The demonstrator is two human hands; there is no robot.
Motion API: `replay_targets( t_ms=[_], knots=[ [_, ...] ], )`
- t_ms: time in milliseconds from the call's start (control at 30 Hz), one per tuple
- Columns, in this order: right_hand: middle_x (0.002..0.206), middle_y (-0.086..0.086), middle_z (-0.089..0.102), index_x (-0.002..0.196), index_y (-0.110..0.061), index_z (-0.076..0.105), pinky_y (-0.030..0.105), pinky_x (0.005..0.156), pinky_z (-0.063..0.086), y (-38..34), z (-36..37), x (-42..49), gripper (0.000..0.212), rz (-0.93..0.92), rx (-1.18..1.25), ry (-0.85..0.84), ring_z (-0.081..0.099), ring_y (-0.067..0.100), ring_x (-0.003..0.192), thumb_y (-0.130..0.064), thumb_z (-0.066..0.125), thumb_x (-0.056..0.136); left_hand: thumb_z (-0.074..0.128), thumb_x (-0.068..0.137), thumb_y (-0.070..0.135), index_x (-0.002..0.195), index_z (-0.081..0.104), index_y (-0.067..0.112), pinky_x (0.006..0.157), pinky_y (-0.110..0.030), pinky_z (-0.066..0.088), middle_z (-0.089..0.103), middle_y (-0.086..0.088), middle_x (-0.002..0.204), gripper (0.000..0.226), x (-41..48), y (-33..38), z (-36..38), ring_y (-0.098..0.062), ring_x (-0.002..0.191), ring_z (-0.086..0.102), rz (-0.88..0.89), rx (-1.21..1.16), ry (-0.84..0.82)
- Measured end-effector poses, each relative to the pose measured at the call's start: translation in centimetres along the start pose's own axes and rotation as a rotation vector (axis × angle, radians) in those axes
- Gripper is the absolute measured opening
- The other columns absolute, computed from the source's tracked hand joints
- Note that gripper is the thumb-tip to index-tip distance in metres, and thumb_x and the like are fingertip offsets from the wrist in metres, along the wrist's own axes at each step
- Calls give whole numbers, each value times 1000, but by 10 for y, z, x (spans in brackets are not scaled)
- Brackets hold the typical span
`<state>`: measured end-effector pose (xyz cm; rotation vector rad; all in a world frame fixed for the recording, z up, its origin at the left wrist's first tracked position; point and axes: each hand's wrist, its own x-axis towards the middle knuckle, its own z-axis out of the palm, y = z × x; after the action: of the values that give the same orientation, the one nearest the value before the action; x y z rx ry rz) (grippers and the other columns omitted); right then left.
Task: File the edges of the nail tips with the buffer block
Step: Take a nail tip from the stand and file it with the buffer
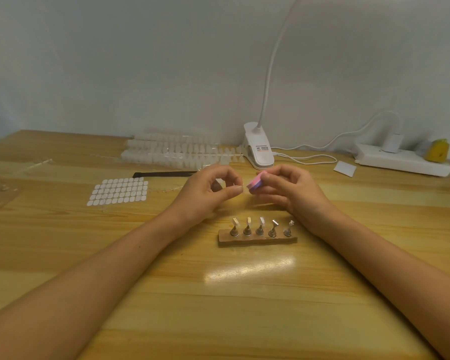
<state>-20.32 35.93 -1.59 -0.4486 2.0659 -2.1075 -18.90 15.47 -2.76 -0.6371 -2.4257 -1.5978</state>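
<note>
Tabletop nearest of all: the yellow-brown wooden table [218, 320] filled the foreground. Just beyond, dead centre, sat the short brown wooden base strip [257, 240]. On it stood five small silver cone-shaped metal stands [259, 229] in a row, and the middle one carried a pale mounted nail tip [262, 221] at its top.

Right behind that row, both hands were up off the wood! The left hand [203, 196] had thumb and forefinger pinched on a tiny clear nail tip [241, 187], barely visible, with the other fingers curled loosely. Just to its right, the right hand [294, 190] gripped the pink-and-purple buffer block [255, 183] in its fingertips. The block was tilted, its left end close to that pinch. Whether the two touched, I could not tell.

Farther left lay a clear sheet of white oval adhesive tabs [118, 191], and behind it a long flat black strip [164, 174]. Beyond those, clear plastic strips of spare nail tips [177, 152] were piled by the wall. To their right stood a white clip-on lamp [259, 146] with a bendy neck. Its white cable [309, 158] trailed right, near a small white card [344, 168] and a white power strip [400, 162], with a yellow object [437, 150] at the far right end.
</note>
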Motion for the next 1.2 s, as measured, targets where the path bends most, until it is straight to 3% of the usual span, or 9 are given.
replay_targets(
  t_ms=[133,233,367,467,700,833,933,1033,1200],
  knots=[
    [92,14,76,102,-3,67,26,72,62,-1,2,-1,22,38,-126,-122,75,24,83,-16,71,84,66,89,23,89,66,21,60,-18,41,61,4,91,2,0,0,0,-9,67,45,4,7,-2],
    [93,16,76,104,-2,66,26,70,61,-1,-1,2,27,30,19,0,75,22,80,-19,69,84,66,89,22,88,66,24,63,-20,42,62,2,94,3,0,1,0,-12,70,47,5,13,-6],
    [90,14,76,103,-3,68,25,69,62,0,2,0,23,54,-109,-99,74,21,77,-16,71,85,65,90,19,88,66,22,62,-17,40,61,2,92,4,0,2,0,-9,68,45,24,41,-13],
    [91,16,76,105,-1,67,27,71,62,1,-2,3,22,34,3,26,74,23,79,-16,67,89,65,90,19,87,66,24,65,-18,41,62,0,95,5,-1,3,1,-11,72,47,22,38,-13],
    [91,16,75,106,0,66,28,73,62,0,0,4,25,36,-1,26,74,25,81,-17,68,87,65,90,18,87,65,23,68,-18,42,63,1,95,6,-1,4,0,-5,73,48,26,62,-31],
    [88,12,75,101,-5,68,24,68,61,-2,3,1,24,59,-98,-101,73,20,75,-20,71,82,65,90,18,88,66,21,65,-18,41,61,5,90,4,-1,3,0,-7,71,47,20,71,-36],
    [94,17,76,104,-2,65,27,72,62,0,1,4,19,32,-23,3,74,25,83,-14,67,90,66,90,18,87,66,22,66,-17,40,61,3,91,5,0,2,0,-7,72,47,16,32,-28],
    [97,18,75,105,-2,66,33,78,62,1,0,3,21,54,-92,-94,74,29,87,-13,68,88,66,90,20,88,66,20,63,-15,40,61,8,88,2,0,1,-1,-4,68,46,2,4,-13],
    [96,17,76,107,1,63,26,73,61,-1,1,3,26,39,-14,-40,75,27,89,-14,69,87,68,88,23,86,67,24,61,-15,41,60,10,86,2,0,1,-1,-1,65,46,-19,-6,-1]
  ],
)
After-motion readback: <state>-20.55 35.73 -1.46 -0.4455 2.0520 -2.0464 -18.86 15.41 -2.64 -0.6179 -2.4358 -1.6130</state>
